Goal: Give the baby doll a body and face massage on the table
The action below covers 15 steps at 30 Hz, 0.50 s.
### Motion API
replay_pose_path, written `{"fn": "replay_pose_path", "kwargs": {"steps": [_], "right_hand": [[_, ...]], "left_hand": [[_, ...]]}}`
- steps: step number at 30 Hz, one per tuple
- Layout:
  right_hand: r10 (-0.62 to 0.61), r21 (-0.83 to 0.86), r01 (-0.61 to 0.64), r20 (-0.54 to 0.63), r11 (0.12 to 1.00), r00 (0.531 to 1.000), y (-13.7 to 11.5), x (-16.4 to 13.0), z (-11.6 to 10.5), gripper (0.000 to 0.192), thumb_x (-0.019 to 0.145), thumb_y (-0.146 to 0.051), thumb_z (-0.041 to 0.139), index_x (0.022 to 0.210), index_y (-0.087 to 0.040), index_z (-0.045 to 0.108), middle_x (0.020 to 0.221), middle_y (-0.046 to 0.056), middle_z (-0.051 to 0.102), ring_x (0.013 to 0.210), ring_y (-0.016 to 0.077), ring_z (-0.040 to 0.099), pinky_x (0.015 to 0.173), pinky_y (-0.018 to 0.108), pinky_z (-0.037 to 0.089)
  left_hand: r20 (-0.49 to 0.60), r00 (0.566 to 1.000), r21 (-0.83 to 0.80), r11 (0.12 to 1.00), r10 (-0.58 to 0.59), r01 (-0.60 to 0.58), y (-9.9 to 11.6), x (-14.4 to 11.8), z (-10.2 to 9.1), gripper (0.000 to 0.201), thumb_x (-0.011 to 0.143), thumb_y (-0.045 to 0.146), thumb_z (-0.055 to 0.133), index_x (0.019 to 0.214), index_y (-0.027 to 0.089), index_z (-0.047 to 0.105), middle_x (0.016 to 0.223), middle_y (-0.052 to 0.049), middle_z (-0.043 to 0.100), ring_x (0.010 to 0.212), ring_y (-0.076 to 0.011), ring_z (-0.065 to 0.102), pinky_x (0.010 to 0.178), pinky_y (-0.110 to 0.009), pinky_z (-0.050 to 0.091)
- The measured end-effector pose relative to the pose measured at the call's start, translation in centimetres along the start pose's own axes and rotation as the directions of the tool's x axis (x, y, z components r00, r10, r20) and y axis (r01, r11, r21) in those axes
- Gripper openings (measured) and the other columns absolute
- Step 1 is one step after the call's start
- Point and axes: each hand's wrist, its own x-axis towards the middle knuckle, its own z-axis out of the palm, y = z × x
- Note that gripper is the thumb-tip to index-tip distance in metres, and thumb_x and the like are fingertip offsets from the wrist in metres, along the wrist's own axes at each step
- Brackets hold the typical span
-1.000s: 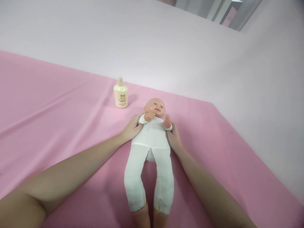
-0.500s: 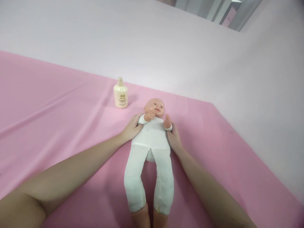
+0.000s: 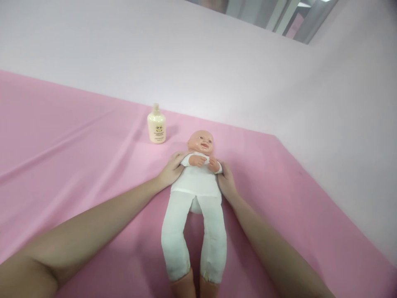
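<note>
A baby doll (image 3: 197, 180) in a white top and white trousers lies on its back, its head away from me and its feet at the bottom edge of the view. My left hand (image 3: 173, 169) grips the doll's arm and side on the left, the thumb toward its chest. On the other side my right hand (image 3: 227, 180) is closed around the doll's other arm; most of its fingers are hidden behind the doll. Both small doll hands lie close together over the chest.
Beyond my left hand stands a cream pump bottle (image 3: 157, 129) with a printed label. A pink cloth (image 3: 102, 136) with some creases covers the surface. White walls (image 3: 149, 54) rise behind and to the right, with a window (image 3: 266, 18) at the top.
The doll's arms have moved inward and down, so its hands now nearly meet over the chest instead of standing apart near the chin. My hands keep their hold.
</note>
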Motion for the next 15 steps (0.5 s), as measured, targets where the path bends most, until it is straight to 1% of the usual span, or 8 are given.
{"fn": "replay_pose_path", "kwargs": {"steps": [3,5,7,9,12,15], "right_hand": [[0.006,0.015,-0.006,-0.008,1.000,1.000,-0.2,0.0,0.1,0.042,0.078,-0.015,0.046,0.115,-0.026,0.063,0.119,0.003,0.064,0.114,0.0217,0.054,0.103,0.042,0.041],[0.066,0.064,-0.064,-0.022,0.996,0.998,-0.5,-0.1,0.2,0.040,0.079,-0.018,0.047,0.116,-0.026,0.061,0.119,0.003,0.064,0.114,0.0220,0.055,0.102,0.042,0.042],[0.141,0.129,-0.134,-0.046,0.983,0.989,-0.6,-0.2,0.2,0.040,0.080,-0.022,0.048,0.118,-0.026,0.059,0.119,0.003,0.064,0.112,0.0223,0.056,0.100,0.042,0.043],[0.208,0.188,-0.192,-0.068,0.963,0.976,-0.4,-0.3,0.2,0.041,0.081,-0.025,0.049,0.121,-0.027,0.056,0.116,0.003,0.064,0.108,0.0220,0.057,0.097,0.042,0.045],[0.261,0.259,-0.221,-0.128,0.940,0.957,0.4,-0.4,0.2,0.044,0.081,-0.030,0.050,0.125,-0.028,0.051,0.111,0.002,0.064,0.101,0.0214,0.059,0.092,0.041,0.048],[0.270,0.316,-0.199,-0.199,0.928,0.942,1.5,-0.2,0.0,0.049,0.081,-0.033,0.050,0.130,-0.029,0.046,0.115,0.003,0.062,0.105,0.0214,0.058,0.094,0.040,0.048]], "left_hand": [[-0.024,1.000,-0.034,0.999,-0.015,0.014,0.0,-0.1,0.1,0.043,0.090,0.018,0.043,0.130,0.026,0.055,0.127,-0.006,0.057,0.123,-0.0238,0.046,0.111,-0.044,0.033],[-0.053,0.998,-0.070,0.997,-0.034,0.030,0.1,-0.2,0.2,0.040,0.090,0.022,0.044,0.129,0.026,0.054,0.129,-0.007,0.056,0.125,-0.0238,0.046,0.111,-0.044,0.033],[-0.088,0.994,-0.127,0.990,-0.067,0.056,0.2,-0.1,0.3,0.040,0.092,0.026,0.043,0.131,0.025,0.049,0.132,-0.007,0.053,0.126,-0.0231,0.046,0.112,-0.043,0.032],[-0.113,0.983,-0.190,0.975,-0.141,0.118,0.3,-0.1,0.3,0.041,0.094,0.029,0.042,0.134,0.023,0.043,0.136,-0.007,0.050,0.127,-0.0222,0.045,0.113,-0.042,0.031],[-0.165,0.948,-0.250,0.941,-0.272,0.227,0.2,0.0,0.3,0.044,0.094,0.034,0.043,0.136,0.022,0.035,0.137,-0.009,0.047,0.130,-0.0219,0.043,0.114,-0.039,0.030],[-0.235,0.895,-0.304,0.903,-0.380,0.304,-0.4,0.0,0.3,0.047,0.095,0.041,0.042,0.136,0.023,0.030,0.133,-0.009,0.048,0.128,-0.0211,0.045,0.114,-0.039,0.030]]}}
